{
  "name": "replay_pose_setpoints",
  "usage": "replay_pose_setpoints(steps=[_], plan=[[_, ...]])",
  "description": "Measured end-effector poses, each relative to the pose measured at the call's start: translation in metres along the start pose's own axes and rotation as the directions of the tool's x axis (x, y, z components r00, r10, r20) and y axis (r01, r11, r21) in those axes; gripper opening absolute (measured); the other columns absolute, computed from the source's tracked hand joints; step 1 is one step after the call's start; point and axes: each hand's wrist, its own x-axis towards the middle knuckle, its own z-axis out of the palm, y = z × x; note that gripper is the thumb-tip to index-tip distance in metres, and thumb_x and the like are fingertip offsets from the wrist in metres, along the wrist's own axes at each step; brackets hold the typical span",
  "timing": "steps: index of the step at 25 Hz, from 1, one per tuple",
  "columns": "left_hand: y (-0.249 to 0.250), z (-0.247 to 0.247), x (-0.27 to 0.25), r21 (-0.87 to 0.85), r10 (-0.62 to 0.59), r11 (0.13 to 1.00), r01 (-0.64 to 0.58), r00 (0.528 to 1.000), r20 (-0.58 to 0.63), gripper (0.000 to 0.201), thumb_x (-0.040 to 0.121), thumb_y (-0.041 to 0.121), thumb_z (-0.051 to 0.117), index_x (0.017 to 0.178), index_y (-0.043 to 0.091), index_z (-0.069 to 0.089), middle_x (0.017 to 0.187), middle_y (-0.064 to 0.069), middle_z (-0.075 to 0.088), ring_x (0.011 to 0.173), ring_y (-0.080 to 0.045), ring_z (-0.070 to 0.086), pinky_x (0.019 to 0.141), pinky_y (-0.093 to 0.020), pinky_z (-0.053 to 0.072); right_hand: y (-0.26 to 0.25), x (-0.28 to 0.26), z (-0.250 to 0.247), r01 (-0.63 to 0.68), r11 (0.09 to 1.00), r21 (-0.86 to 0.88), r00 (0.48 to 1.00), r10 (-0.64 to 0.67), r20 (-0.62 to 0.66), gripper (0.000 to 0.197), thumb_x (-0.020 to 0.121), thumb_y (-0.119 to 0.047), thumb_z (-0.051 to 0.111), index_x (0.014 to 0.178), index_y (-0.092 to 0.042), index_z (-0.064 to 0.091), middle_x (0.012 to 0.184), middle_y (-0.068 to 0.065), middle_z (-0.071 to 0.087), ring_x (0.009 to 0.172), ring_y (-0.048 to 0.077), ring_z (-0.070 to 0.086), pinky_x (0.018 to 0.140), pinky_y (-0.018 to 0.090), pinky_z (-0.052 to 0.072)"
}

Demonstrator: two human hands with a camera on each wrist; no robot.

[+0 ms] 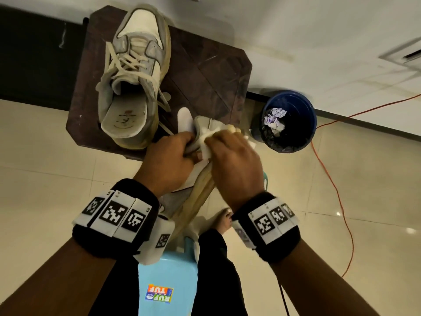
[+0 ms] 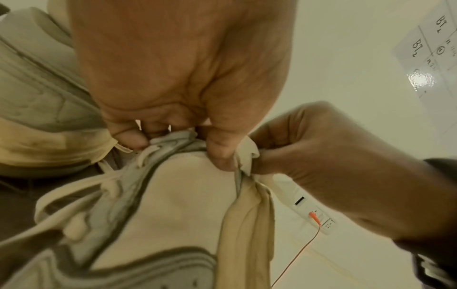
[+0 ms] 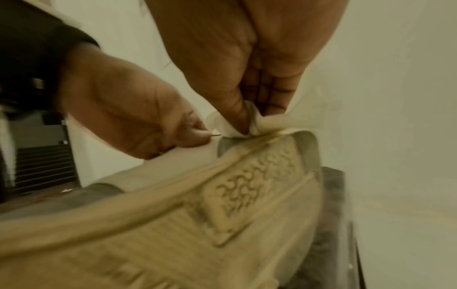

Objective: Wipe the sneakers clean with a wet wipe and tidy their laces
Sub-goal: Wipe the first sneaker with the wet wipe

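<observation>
Roughly midway, by my judgement: one sneaker [image 1: 134, 76] rests on the dark counter [image 1: 205, 71] at far left, its laces [image 1: 127, 62] loose and untied, so tidying remains. Nearer and to its right, the left hand [image 1: 169, 156] curls its fingers [image 2: 131, 136] round the collar of the second sneaker [image 1: 198, 185], held in the air on its side, sole to the right. Right of that, the right hand [image 1: 234, 160] pinches a wet wipe [image 1: 206, 144] between thumb and fingers [image 3: 274, 97], pressing it on the sole edge by the heel. The sole looks yellowed, so wiping seems unfinished. Farther right, a blue bin [image 1: 289, 120] holding crumpled paper stands on the floor, beside an orange cable [image 1: 337, 190]. Nothing visibly blocks the wiping.
</observation>
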Motion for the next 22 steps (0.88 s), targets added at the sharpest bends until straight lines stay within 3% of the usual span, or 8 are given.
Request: replay_pose_setpoints(steps=[3,6,9,11,13,17,19,22], plan=[[0.0,-0.001,-0.005,-0.014,0.05,0.999,-0.05,0.999,-0.005,0.033,0.086,0.033,0.061,0.116,0.02,0.061,0.107,-0.001,0.07,0.101,-0.021,0.063,0.093,-0.045,0.048,0.026,0.02,-0.005,-0.149,0.988,0.026,0.984,0.151,-0.094,0.027,0.08,-0.011,0.048,0.093,-0.003,0.071,0.088,0.014,0.067,0.076,0.033,0.062,0.061,0.033,0.048],[0.003,-0.005,-0.004,0.021,0.055,0.998,-0.055,0.998,-0.021,0.032,0.089,0.027,0.061,0.12,0.019,0.058,0.112,-0.002,0.068,0.103,-0.02,0.062,0.093,-0.042,0.048,0.022,0.01,-0.002,0.006,1.0,-0.006,0.999,-0.007,-0.036,0.025,0.083,-0.011,0.049,0.096,-0.005,0.07,0.092,0.012,0.067,0.079,0.031,0.061,0.065,0.034,0.049],[0.002,-0.005,0.0,0.06,0.058,0.997,-0.057,0.998,-0.016,0.03,0.09,0.029,0.059,0.119,0.02,0.057,0.107,-0.002,0.068,0.098,-0.021,0.063,0.087,-0.036,0.049,0.009,-0.02,0.008,0.186,0.983,0.001,0.98,-0.185,0.067,0.022,0.083,-0.003,0.051,0.097,-0.002,0.069,0.093,0.014,0.066,0.08,0.032,0.061,0.063,0.04,0.052],[0.002,-0.007,0.002,0.062,0.059,0.996,-0.059,0.998,0.004,0.03,0.09,0.034,0.059,0.116,0.021,0.059,0.102,-0.001,0.069,0.093,-0.02,0.063,0.079,-0.031,0.047,0.009,-0.031,0.01,0.205,0.978,-0.034,0.976,-0.202,0.084,0.018,0.084,-0.001,0.055,0.095,-0.001,0.068,0.093,0.015,0.066,0.08,0.032,0.061,0.064,0.041,0.052],[0.002,-0.008,0.001,0.055,0.06,0.997,-0.061,0.998,0.028,0.031,0.09,0.035,0.059,0.118,0.021,0.059,0.104,0.001,0.068,0.094,-0.018,0.063,0.08,-0.031,0.048,0.017,-0.022,0.006,0.111,0.992,-0.051,0.994,-0.111,0.003,0.015,0.083,-0.003,0.06,0.094,0.0,0.069,0.093,0.015,0.067,0.079,0.032,0.061,0.065,0.038,0.052],[-0.001,-0.008,0.0,-0.005,0.053,0.999,-0.053,0.996,0.067,0.031,0.091,0.032,0.059,0.119,0.02,0.056,0.107,0.0,0.066,0.097,-0.018,0.061,0.088,-0.039,0.049,0.041,0.009,-0.005,-0.095,0.995,-0.013,0.992,0.093,-0.083,0.035,0.083,-0.02,0.042,0.095,-0.002,0.07,0.092,0.014,0.067,0.078,0.032,0.062,0.064,0.042,0.054],[-0.001,-0.006,0.002,-0.056,0.051,0.997,-0.048,0.998,0.042,0.029,0.091,0.03,0.059,0.118,0.019,0.057,0.108,0.001,0.066,0.099,-0.017,0.061,0.09,-0.041,0.049,0.039,0.0,-0.004,-0.035,0.999,0.02,0.997,0.036,-0.068,0.033,0.082,-0.018,0.043,0.094,-0.001,0.07,0.091,0.015,0.068,0.078,0.033,0.062,0.064,0.041,0.054],[0.004,-0.003,0.008,-0.145,0.04,0.989,-0.041,0.999,-0.004,0.03,0.092,0.027,0.057,0.119,0.015,0.058,0.111,-0.001,0.066,0.102,-0.017,0.061,0.093,-0.041,0.049,0.024,-0.03,0.004,0.12,0.993,0.005,0.992,-0.121,0.032,0.019,0.078,0.001,0.06,0.094,-0.001,0.069,0.094,0.015,0.067,0.081,0.034,0.062,0.063,0.042,0.054]])
